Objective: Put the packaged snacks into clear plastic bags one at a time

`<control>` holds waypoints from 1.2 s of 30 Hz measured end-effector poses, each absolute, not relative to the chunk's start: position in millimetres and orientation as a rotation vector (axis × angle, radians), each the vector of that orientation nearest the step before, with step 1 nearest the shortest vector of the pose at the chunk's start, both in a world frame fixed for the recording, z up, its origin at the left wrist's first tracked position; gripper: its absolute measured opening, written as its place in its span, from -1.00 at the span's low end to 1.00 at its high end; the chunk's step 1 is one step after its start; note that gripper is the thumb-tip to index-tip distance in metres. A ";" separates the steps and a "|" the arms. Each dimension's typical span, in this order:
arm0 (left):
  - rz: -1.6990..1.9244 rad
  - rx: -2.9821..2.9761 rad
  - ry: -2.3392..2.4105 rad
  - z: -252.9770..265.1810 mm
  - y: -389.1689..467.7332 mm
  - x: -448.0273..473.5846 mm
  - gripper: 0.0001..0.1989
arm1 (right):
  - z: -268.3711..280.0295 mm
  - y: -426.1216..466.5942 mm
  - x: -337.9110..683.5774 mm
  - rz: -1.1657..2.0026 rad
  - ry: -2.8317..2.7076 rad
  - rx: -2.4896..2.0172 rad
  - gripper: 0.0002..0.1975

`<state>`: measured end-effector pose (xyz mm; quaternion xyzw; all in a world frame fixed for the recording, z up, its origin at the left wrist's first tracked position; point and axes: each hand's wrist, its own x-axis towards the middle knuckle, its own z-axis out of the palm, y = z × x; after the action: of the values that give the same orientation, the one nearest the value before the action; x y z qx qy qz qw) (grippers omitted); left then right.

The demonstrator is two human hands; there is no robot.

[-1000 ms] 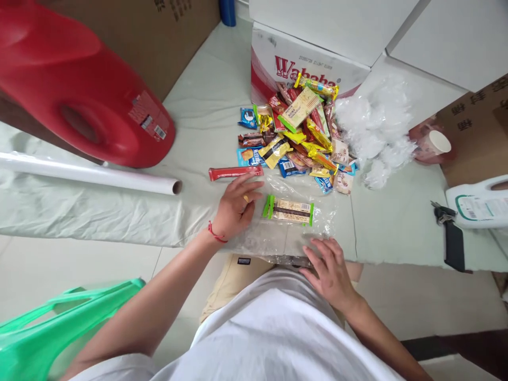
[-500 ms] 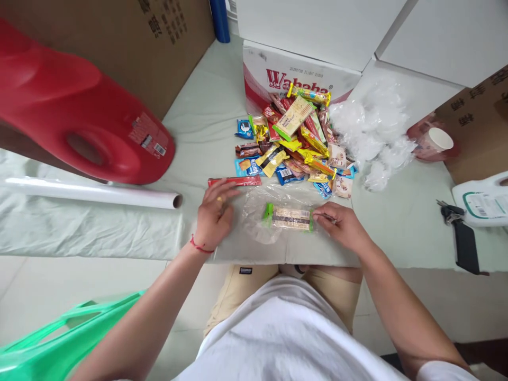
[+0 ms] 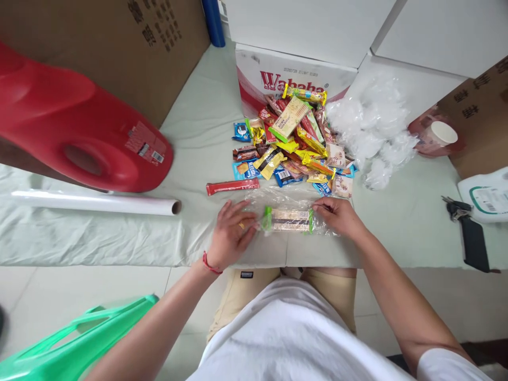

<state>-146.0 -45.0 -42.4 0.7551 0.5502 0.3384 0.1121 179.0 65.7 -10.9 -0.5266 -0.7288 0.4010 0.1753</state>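
Flat, oblong biscuit pack in a pale wrapper with a dark stripe and green ends point(image 3: 289, 220): lying crosswise near the front edge of the pale green tablecloth point(image 3: 400, 217), between both hands, being overlapped by clear, crinkled plastic film point(image 3: 278, 194), in folds too faint to trace. Wearing a white T-shirt point(image 3: 270, 328) and beige cloth shorts point(image 3: 226, 307) on the near side, and having a bright green, slotted plastic piece point(image 3: 79, 344) at lower left. Resting the left hand point(image 3: 234, 235), with a thin red cord bracelet point(image 3: 205, 260) at the wrist, palm down and loosely spread, touching the film just left of the pack. Pinching the film between thumb and fingers of the right hand point(image 3: 337, 214) at the pack's right end, with any grip on the pack itself too unclear to tell. Seeing a slim red stick-shaped sachet point(image 3: 232, 187) just beyond the left hand, a long white roll with a brown core point(image 3: 95, 202) and a big red plastic jug point(image 3: 79, 116) farther left. Facing a mixed heap of brightly wrapped snacks point(image 3: 296, 143) past the film, with crumpled clear plastic bags point(image 3: 373, 127) just beside, at right. Finding a white-and-red "Wahaha" carton point(image 3: 254, 69) behind the heap, next to larger plain white boxes point(image 3: 301, 32)
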 end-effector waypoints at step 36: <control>0.688 2.472 1.620 -33.7 -19.4 -62.8 -0.63 | 5.3 112.9 103.6 0.346 -2.809 -1.572 -0.67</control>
<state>-62.8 -19.4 -33.7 0.8133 0.5332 0.2265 0.0535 103.6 112.9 5.3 -0.4851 -0.8666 0.1067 -0.0480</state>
